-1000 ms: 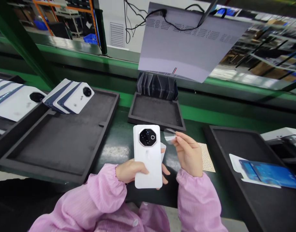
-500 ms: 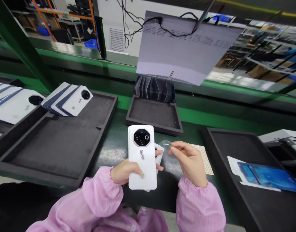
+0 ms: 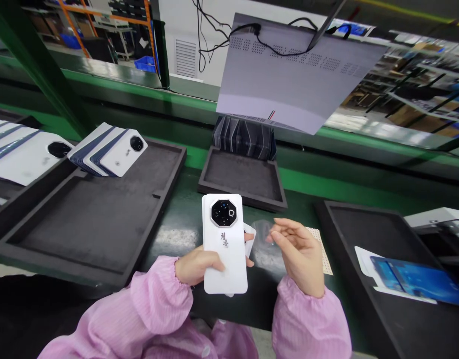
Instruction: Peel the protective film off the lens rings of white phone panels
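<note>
My left hand (image 3: 199, 264) is closed around a white phone back cover (image 3: 225, 254) with a black octagonal camera area and dark lettering. At least one more white cover lies behind it in the same grip, and fingertips show past its right edge. Beside it, my right hand (image 3: 299, 249) pinches a thin clear film (image 3: 262, 233) between thumb and fingers. The film hangs to the left of those fingertips, apart from the front cover. Part of another white piece (image 3: 249, 239) with a dark spot shows behind the held covers.
At left, a black tray (image 3: 113, 224) carries a fanned stack of white covers (image 3: 122, 152). Dark sheets (image 3: 244, 137) stand behind a smaller tray (image 3: 240, 174). A dotted sticker sheet (image 3: 323, 252) lies right of my right hand. The right tray (image 3: 364, 219) holds a blue-filmed piece (image 3: 420, 279).
My right hand has shifted slightly right with the clear film, which now shows more fully. The whole view has drifted a little; my left hand keeps its hold on the white cover.
</note>
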A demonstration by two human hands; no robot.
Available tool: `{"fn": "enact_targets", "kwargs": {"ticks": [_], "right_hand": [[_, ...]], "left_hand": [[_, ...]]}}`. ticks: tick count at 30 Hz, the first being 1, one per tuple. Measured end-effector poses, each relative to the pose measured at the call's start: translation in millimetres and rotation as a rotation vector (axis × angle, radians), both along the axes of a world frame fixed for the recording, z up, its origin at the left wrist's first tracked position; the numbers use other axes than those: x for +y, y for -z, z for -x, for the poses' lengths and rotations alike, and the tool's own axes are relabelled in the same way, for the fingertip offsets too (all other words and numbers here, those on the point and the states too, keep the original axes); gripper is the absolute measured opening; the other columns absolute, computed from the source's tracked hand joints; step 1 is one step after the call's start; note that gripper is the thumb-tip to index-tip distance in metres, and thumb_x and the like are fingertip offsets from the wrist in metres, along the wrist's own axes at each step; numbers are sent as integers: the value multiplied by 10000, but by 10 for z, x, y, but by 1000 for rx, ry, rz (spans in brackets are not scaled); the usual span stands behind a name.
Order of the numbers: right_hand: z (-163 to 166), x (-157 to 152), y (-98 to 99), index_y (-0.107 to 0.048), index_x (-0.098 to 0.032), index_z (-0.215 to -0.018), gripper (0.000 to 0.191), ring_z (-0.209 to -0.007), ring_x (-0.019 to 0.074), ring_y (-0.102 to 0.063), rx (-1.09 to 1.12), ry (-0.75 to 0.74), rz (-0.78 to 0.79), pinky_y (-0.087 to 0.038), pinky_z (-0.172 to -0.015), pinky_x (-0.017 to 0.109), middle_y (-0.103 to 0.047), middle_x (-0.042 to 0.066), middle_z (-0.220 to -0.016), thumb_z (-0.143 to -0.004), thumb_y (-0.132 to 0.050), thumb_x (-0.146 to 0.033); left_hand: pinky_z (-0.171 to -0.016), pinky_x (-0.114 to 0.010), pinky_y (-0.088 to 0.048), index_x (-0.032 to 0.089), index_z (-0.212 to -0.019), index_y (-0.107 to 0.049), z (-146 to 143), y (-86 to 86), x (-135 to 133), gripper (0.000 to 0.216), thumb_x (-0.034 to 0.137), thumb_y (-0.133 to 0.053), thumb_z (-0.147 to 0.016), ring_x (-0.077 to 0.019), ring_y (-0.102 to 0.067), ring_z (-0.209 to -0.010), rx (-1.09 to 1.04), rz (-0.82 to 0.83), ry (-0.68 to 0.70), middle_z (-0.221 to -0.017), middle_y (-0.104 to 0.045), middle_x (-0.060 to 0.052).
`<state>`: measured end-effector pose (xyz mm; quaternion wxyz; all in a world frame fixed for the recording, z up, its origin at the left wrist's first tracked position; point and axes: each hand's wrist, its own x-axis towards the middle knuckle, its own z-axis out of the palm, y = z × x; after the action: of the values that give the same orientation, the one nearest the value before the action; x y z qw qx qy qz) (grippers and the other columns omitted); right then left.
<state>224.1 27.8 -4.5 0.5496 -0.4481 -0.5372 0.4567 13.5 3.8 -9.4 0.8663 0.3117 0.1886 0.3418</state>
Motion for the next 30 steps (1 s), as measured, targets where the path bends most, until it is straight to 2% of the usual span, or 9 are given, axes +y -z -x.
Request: {"fn": "enact_targets", "kwargs": {"ticks": [5,11,18,24,27,30], "right_hand": [[33,-28,18,-621,-223,-969,210,-633,127,-588,-31,49,-54,-490,-600,273,-602,-4,-712,-762,-645,-190],[35,-35,11,-632,-209,-937,198,-631,124,-584,-97,160,-24,-500,-595,266,-603,2,-730,-742,-668,-205],[34,-62,-36,-626,-213,-937,181,-600,126,-589,-136,47,-5,-515,-580,274,-617,0,-704,-758,-654,-214],[106,-94,-102,-638,-195,-916,173,-789,184,-617,-255,253,-108,-521,-714,347,-621,62,-919,-750,-655,-241],[146,-104,-130,-645,-190,-866,135,-715,174,-616,-268,277,-123,-531,-643,328,-624,53,-843,-740,-661,-236],[174,-119,-144,-645,-187,-835,122,-645,156,-606,-242,333,-116,-534,-588,304,-621,39,-774,-727,-672,-237]], "left_hand": [[-841,-390,-427,158,-1323,-414,6,19,-11,811,117,-510,-519,-285,-563,-1034,-15,20,16,-1100,-644,-121],[-815,-397,-440,155,-1313,-429,2,-57,-13,802,107,-497,-516,-289,-588,-991,-18,8,-10,-1073,-658,-127],[-822,-387,-438,157,-1298,-455,-6,-44,-13,793,101,-487,-507,-281,-581,-997,25,8,-20,-1016,-677,-95],[-795,-383,-443,160,-1302,-451,7,-3,-27,780,115,-487,-524,-274,-593,-948,38,-18,0,-1025,-674,-100],[-797,-383,-437,159,-1313,-434,5,-18,-32,783,113,-484,-534,-274,-588,-963,28,-1,9,-1088,-651,-116],[-873,-418,-404,157,-1325,-412,-1,-35,-29,801,103,-490,-530,-285,-563,-1032,-20,23,1,-1139,-624,-121]]}}
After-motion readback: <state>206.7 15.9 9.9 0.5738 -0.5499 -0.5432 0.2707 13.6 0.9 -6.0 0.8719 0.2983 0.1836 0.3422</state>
